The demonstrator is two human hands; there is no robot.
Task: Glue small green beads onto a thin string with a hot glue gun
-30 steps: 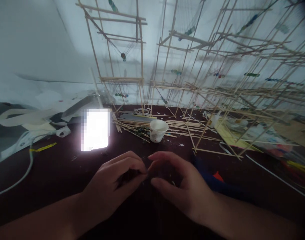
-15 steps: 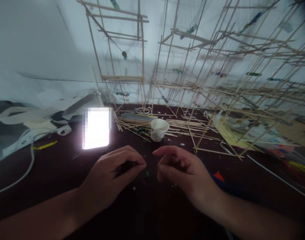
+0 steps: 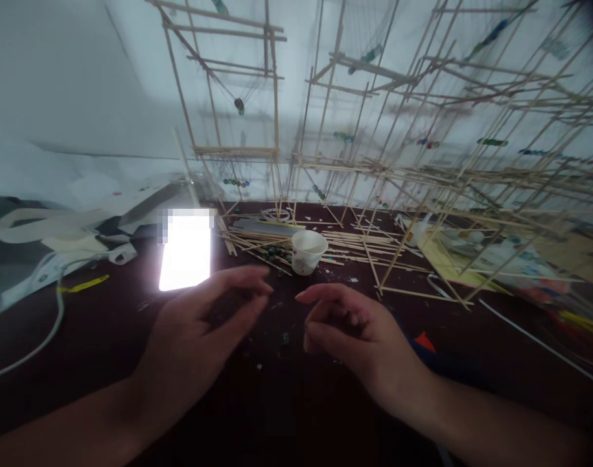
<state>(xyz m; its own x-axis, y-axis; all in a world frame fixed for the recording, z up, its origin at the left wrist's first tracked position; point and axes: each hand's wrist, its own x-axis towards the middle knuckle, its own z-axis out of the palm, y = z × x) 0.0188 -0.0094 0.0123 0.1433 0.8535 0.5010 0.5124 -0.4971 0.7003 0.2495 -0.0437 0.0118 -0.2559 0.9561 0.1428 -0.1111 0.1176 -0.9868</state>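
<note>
My left hand (image 3: 194, 344) hovers over the dark table, slightly blurred, its thumb and fingers a little apart with nothing visible between them. Opposite it, my right hand (image 3: 361, 334) is curled, the thumb against the bent fingers and the index finger stretched forward. Whatever may lie in that pinch is too small or hidden to make out. Between the hands a small green marble (image 3: 285, 338) rests on the tabletop. Just beyond them stands a white paper cup (image 3: 306, 261), upright, with dark marbles (image 3: 275, 251) lying to its left.
A glowing screen (image 3: 186, 250) stands at left near a white cable (image 3: 60, 305). Thin wooden sticks (image 3: 354, 243) lie behind the cup. Stick frames (image 3: 235, 152) with strung marbles rise at the back. An orange piece (image 3: 425, 341) lies beside my right wrist.
My left hand has drawn back to the left and up a little, and its fingers have parted from the thumb. The right hand stays nearly still.
</note>
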